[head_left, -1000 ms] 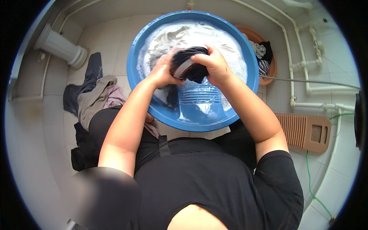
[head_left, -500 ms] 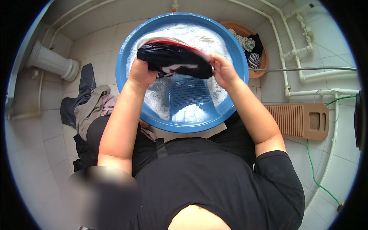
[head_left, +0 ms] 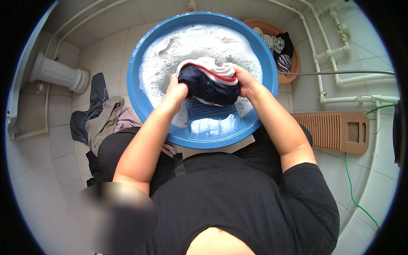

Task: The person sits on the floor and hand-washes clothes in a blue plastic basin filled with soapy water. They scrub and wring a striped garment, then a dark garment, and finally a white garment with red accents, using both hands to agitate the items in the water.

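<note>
Between my two hands is a wet, bunched garment, navy with a red stripe and white fabric along its far side. My left hand grips its left end, and my right hand is closed on the right end. The garment is over the ribbed washboard slope built into the near side of a round blue basin. White suds and water fill the basin, with pale cloth partly showing at the far left. Whether the garment's underside touches the ribs is hidden.
A brown washboard lies right of my knee. Behind the basin, an orange tub holds striped and black clothes. Dark, beige and pink clothes lie on the left floor. White pipes, a grey hose and a green cord run along the right.
Both hands have brought the garment nearer to me and slightly right, onto the ribbed slope. It is more bunched, and the hands are closer together.
</note>
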Tool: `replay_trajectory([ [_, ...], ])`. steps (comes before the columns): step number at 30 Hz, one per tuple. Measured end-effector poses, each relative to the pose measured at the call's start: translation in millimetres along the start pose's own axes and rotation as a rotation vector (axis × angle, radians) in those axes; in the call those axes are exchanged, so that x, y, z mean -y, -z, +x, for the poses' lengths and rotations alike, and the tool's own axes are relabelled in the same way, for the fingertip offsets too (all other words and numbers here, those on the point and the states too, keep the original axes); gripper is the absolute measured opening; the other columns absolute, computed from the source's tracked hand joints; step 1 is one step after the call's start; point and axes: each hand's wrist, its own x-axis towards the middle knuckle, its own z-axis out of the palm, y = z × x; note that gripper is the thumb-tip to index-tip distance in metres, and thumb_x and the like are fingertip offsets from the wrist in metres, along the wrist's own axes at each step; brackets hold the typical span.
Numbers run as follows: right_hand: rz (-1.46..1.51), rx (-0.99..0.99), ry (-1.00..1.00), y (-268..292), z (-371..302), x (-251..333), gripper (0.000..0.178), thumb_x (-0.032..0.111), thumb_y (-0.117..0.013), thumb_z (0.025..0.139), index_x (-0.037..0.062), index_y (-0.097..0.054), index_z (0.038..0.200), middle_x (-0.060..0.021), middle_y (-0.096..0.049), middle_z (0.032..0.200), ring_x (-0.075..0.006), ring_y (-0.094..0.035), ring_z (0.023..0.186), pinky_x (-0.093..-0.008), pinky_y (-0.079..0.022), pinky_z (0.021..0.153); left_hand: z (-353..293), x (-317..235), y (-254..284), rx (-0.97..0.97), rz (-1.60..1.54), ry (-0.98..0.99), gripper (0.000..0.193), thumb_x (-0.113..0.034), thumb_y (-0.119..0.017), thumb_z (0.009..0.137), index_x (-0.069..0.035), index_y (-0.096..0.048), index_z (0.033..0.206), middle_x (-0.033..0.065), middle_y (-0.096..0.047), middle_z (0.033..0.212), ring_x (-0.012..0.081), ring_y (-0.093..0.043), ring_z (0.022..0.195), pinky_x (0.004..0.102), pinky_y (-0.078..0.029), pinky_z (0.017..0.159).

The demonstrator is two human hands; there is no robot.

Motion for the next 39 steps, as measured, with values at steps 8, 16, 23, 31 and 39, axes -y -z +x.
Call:
replay_trajectory([
  [8, -1.030, -0.486, 0.262, 26, 41, -3, 0.068, 0.060, -0.047, 0.080, -0.0018, -0.061, 0.106, -0.0197, -0.062, 0.105, -0.0236, -0.059, 0.099, -0.0331, -0.045, 0.083, 6, -18, 21, 0.367, 0.156, 0.080, 0.073, -0.019, -0.054, 0.068, -0.003, -0.034, 0.136, 0.0124, -0.047, 0.126, 0.0192, -0.044, 0.114, 0.0276, -0.032, 0.097],
  [16, -1.343, 0.130, 0.755, -14, -3, -24, 0.024, 0.024, -0.064, 0.066, 0.0026, -0.057, 0.073, -0.0120, -0.057, 0.076, -0.0267, -0.056, 0.075, -0.0338, -0.046, 0.068, 25, -8, -10, 0.134, -0.008, 0.000, 0.072, -0.040, -0.058, 0.084, -0.008, -0.027, 0.140, 0.0197, -0.038, 0.133, 0.0280, -0.036, 0.125, 0.0330, -0.030, 0.101],
  [23, -1.567, 0.383, 1.202, -24, -42, -50, 0.017, 0.018, -0.062, 0.058, 0.0071, -0.051, 0.063, -0.0089, -0.052, 0.067, -0.0292, -0.052, 0.068, -0.0383, -0.043, 0.064, -32, 16, -8, 0.059, 0.693, -0.607, 0.031, -0.029, -0.057, 0.080, -0.005, -0.062, 0.100, 0.0133, -0.057, 0.113, 0.0306, -0.053, 0.104, 0.0372, -0.040, 0.092],
  [31, -1.528, -0.452, 0.634, -12, 42, -35, 0.029, 0.038, -0.055, 0.075, 0.0102, -0.063, 0.079, -0.0122, -0.063, 0.091, -0.0351, -0.058, 0.087, -0.0414, -0.046, 0.072, 24, 18, -18, -0.064, 0.943, -0.298, 0.037, -0.040, -0.044, 0.086, -0.009, -0.061, 0.097, 0.0141, -0.062, 0.097, 0.0344, -0.057, 0.093, 0.0433, -0.045, 0.079],
  [39, -1.504, -0.225, 0.567, -12, -19, -49, 0.045, 0.041, -0.062, 0.075, 0.0034, -0.061, 0.101, -0.0262, -0.036, 0.134, -0.0384, -0.035, 0.125, -0.0415, -0.033, 0.100, -31, 21, -22, -0.086, 0.685, -0.274, 0.036, -0.034, -0.047, 0.088, -0.005, -0.058, 0.107, 0.0215, -0.046, 0.119, 0.0380, -0.041, 0.115, 0.0447, -0.035, 0.096],
])
